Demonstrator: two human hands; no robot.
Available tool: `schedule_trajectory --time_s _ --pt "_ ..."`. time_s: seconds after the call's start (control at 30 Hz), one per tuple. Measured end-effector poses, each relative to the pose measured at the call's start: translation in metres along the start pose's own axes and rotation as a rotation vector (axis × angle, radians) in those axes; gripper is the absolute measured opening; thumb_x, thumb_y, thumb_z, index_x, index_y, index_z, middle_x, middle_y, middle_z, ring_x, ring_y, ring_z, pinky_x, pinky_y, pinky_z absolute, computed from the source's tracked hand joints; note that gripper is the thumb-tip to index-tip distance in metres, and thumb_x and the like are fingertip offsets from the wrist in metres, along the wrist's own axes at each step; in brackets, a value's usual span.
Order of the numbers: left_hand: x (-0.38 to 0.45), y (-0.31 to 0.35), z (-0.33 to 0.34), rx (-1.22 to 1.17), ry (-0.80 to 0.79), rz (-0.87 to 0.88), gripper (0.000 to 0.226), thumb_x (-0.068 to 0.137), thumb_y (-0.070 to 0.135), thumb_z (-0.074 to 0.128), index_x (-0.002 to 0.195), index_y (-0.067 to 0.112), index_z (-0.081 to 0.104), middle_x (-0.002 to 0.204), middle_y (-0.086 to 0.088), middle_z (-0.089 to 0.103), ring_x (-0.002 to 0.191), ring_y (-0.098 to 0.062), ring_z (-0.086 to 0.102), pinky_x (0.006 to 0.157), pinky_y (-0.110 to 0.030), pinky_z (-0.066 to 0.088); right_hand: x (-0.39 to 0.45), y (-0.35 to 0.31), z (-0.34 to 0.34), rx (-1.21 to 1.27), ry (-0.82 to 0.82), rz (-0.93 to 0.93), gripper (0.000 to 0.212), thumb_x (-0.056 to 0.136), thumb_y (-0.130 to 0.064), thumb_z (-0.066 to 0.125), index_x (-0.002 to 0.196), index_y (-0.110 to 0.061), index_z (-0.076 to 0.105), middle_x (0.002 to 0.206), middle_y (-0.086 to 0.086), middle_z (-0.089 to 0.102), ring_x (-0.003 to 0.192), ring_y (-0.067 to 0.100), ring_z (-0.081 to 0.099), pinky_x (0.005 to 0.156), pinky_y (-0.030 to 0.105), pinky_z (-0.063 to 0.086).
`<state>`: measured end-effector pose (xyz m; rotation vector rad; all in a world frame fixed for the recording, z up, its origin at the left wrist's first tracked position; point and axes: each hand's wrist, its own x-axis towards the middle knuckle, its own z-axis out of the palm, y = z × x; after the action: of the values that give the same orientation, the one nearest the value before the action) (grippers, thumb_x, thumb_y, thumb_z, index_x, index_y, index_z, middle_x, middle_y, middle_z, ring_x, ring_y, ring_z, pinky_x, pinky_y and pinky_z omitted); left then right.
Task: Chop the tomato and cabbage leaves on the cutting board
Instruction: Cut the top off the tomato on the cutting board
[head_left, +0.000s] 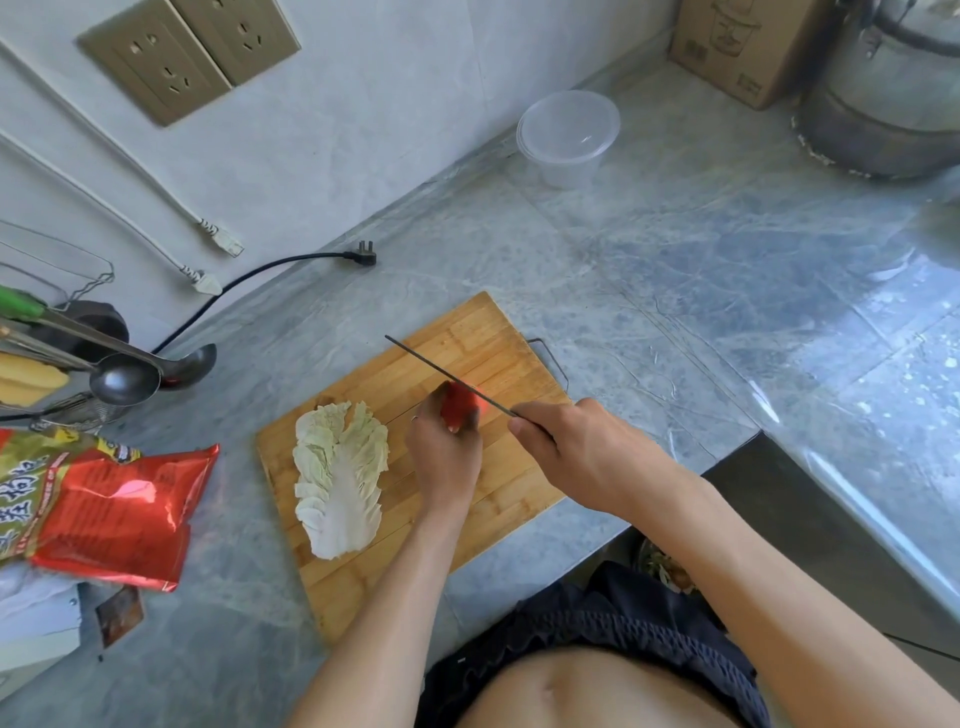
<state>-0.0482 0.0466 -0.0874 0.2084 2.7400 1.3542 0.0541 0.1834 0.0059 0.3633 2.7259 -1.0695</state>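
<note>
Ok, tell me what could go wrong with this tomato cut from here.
1. The left hand grips the tomato with its fingertips right beside the knife blade, so a slip could likely nick them.
2. The tomato is small and mostly covered by the hand, so it may roll or squash under the blade.
3. The cabbage leaf lies close beside the left hand on the cutting board and could get nudged or crowd the cut.
</note>
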Motion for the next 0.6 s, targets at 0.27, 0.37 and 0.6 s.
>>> schedule_trajectory --time_s 0.27,0.37,0.6 --pt "0.000 0.000 0.000 -0.016 0.018 -0.023 0.012 0.085 0.013 0.071 0.095 0.020 0.068 0.085 0.010 0.069 0.080 -0.005 0.064 0.067 -0.012 0.046 -0.001 -0.009 0.003 -0.022 0.012 -0.017 0.040 0.107 -0.045 0.030 0.087 -0.019 0.053 0.058 -0.002 0.045 0.051 0.016 0.040 0.046 0.028 0.029" --pt "-0.001 0.004 -0.001 -0.034 0.017 -0.030 0.011 0.085 0.013 0.071 0.091 0.022 0.067 0.083 0.009 0.069 0.078 -0.005 0.063 0.066 -0.009 0.043 0.000 -0.009 0.000 -0.015 0.002 -0.020 0.039 0.106 -0.046 0.030 0.087 -0.020 0.052 0.057 -0.003 0.042 0.049 0.015 0.038 0.048 0.031 0.033" --pt "-0.001 0.001 0.003 -0.049 0.020 -0.046 0.008 0.086 0.018 0.070 0.086 0.025 0.068 0.080 0.009 0.069 0.080 -0.010 0.064 0.069 -0.020 0.049 0.004 -0.014 0.002 -0.054 -0.010 -0.028 0.034 0.107 -0.046 0.028 0.092 -0.025 0.050 0.060 -0.002 0.044 0.053 0.021 0.044 0.051 0.037 0.045"
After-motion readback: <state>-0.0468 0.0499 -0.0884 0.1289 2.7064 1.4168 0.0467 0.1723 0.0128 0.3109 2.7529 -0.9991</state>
